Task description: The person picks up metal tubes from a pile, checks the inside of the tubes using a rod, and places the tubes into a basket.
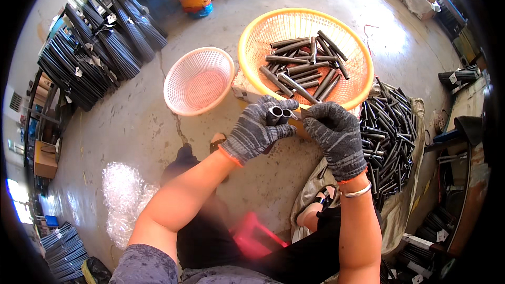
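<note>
2 short dark metal tubes (pixel 280 113) sit side by side in the left hand (pixel 256 132), open ends facing up, above the near rim of the orange basket (pixel 252 37). The left hand, in a grey knit glove, is closed around them. The right hand (pixel 336 138), gloved alike, pinches a small piece at the tube mouths; what it is cannot be told. More dark tubes (pixel 302 66) lie in the basket; a pile of tubes (pixel 386 137) rests on sacking to the right. A pink basket (pixel 199 80) stands left. White tags (pixel 111 18) hang on bundled black rods (pixel 100 47). A brown cardboard box (pixel 45 160) sits far left.
</note>
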A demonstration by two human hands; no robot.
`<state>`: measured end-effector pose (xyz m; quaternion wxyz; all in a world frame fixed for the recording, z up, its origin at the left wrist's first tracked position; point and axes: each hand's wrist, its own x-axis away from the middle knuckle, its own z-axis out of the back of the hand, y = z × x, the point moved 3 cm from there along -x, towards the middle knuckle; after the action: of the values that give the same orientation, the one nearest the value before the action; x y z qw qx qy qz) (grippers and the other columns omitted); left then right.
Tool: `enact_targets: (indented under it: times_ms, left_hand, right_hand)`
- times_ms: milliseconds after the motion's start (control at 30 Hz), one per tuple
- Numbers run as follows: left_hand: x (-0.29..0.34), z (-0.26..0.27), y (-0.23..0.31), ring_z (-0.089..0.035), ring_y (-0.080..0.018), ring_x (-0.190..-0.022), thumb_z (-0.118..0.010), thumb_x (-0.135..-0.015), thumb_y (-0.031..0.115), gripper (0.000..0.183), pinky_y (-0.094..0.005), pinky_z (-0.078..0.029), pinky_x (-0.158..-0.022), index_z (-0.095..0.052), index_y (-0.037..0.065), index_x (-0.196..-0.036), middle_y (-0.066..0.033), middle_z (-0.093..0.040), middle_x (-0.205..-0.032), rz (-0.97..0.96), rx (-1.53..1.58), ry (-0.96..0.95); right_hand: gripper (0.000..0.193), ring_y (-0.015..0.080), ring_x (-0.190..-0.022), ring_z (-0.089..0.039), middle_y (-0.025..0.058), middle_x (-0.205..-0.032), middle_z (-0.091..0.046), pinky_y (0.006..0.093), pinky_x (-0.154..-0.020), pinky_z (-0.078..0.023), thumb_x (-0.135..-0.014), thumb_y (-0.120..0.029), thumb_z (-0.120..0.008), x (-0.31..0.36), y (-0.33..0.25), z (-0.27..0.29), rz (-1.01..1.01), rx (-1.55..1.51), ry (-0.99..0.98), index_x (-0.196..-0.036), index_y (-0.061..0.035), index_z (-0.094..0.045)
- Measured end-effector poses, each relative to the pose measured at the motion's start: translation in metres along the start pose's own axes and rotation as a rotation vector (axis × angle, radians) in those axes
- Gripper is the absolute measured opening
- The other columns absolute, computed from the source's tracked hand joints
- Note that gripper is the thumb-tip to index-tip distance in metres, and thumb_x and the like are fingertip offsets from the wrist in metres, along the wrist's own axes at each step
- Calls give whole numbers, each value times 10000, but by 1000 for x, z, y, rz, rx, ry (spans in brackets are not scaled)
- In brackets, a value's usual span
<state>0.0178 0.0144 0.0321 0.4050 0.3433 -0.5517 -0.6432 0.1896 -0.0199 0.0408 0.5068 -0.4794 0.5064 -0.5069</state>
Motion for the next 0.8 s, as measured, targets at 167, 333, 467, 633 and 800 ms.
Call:
enact_targets:
  times_ms: [167,333,467,633,800]
  left_hand:
    - [-8,3,-7,-565,-94,-530,-745,-792,99,397,-234,-454,-499,-619,26,-1161,-17,-646,-821,-596,-323,45]
    - [1,3,3,-596,-110,-728,-749,-793,114,449,-247,-502,-644,-599,37,-1210,-20,-658,-914,-215,-209,-85]
    - [2,7,-14,-580,-77,-736,-732,-810,97,486,-227,-499,-642,-571,59,-1267,-2,-659,-924,-149,-41,-54]
    - [4,10,4,-597,-61,-806,-698,-824,39,511,-219,-503,-681,-538,58,-1309,-6,-666,-965,34,22,-121]
    - [6,5,-4,-621,-91,-894,-677,-838,25,563,-249,-514,-760,-476,61,-1363,-32,-681,-1015,-26,178,-228]
  right_hand:
    - [131,88,-753,-603,27,-827,-670,250,-724,-519,-785,35,-671,-1,2,-13,62,174,-11,-909,-4,-655]
    - [104,92,-718,-597,35,-783,-661,257,-691,-514,-774,31,-674,-1,3,-16,145,264,31,-865,-4,-641]
    - [86,103,-721,-599,45,-789,-653,256,-701,-504,-783,34,-665,-3,-6,-21,263,342,57,-849,-12,-632]
    - [86,107,-732,-603,49,-806,-652,248,-707,-499,-803,37,-654,-4,-10,-19,353,371,123,-864,-17,-629]
    - [88,103,-721,-601,42,-804,-646,246,-689,-501,-818,42,-648,-15,9,-4,270,222,195,-872,-20,-617]
